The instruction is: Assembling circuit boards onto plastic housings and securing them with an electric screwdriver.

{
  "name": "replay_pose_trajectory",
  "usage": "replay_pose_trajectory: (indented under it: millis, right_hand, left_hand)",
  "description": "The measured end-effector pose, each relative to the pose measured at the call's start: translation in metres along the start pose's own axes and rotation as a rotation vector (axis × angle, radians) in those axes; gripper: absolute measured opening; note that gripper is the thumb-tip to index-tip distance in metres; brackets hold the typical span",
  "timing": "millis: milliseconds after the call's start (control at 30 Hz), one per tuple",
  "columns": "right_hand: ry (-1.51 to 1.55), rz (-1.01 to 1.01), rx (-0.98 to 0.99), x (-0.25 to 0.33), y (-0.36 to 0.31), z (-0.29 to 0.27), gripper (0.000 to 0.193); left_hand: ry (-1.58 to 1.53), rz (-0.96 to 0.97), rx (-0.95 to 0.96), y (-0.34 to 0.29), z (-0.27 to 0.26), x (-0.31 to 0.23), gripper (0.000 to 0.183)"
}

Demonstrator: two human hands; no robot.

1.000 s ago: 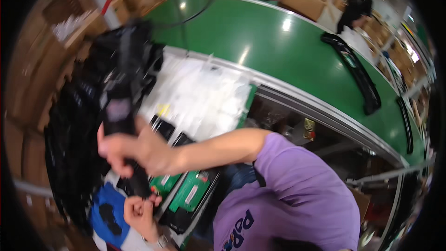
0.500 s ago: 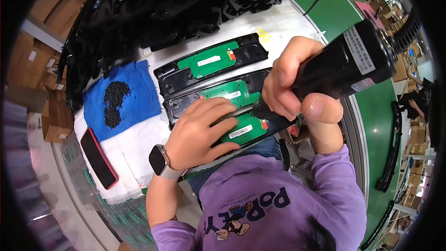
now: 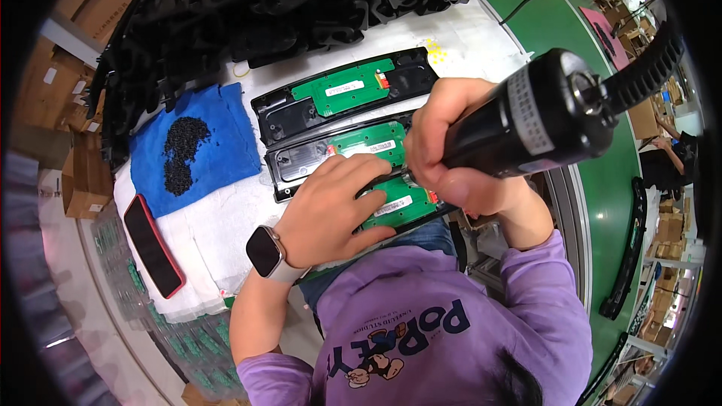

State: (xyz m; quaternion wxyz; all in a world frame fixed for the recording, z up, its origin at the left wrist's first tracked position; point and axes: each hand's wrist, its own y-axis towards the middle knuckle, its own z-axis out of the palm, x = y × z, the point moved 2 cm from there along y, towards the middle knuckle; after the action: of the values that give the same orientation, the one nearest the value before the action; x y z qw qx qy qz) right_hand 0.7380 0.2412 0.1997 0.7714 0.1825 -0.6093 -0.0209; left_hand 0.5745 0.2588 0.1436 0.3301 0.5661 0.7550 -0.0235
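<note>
Screwdriver, black, aimed toward eight o'clock, right hand clamped round it; left hand palm down, fingers apart toward two o'clock, over circuit boards.

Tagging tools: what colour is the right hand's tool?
Mainly black tool; head view shows it best.

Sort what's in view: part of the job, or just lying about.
Likely in use:
black handheld tool, right hand
black housings with green boards, left hand
black pieces on blue cloth

Likely lying about:
red-edged phone
distant pink sheet
</note>
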Motion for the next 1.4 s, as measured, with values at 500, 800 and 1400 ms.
replay_pose_trajectory:
  millis: [500,800,1400]
  right_hand:
    - [0.071,0.032,-0.032,0.002,0.001,0.001,0.025]
    - [-0.037,-0.070,0.208,0.009,0.001,-0.017,0.019]
    - [0.738,-0.092,0.703,0.060,-0.046,0.015,0.030]
  left_hand:
    - [0.107,-0.018,0.080,0.003,0.001,-0.009,0.042]
    - [0.111,0.006,0.089,0.010,0.001,-0.013,0.047]
    - [0.215,-0.144,0.021,0.028,-0.004,0.003,0.040]
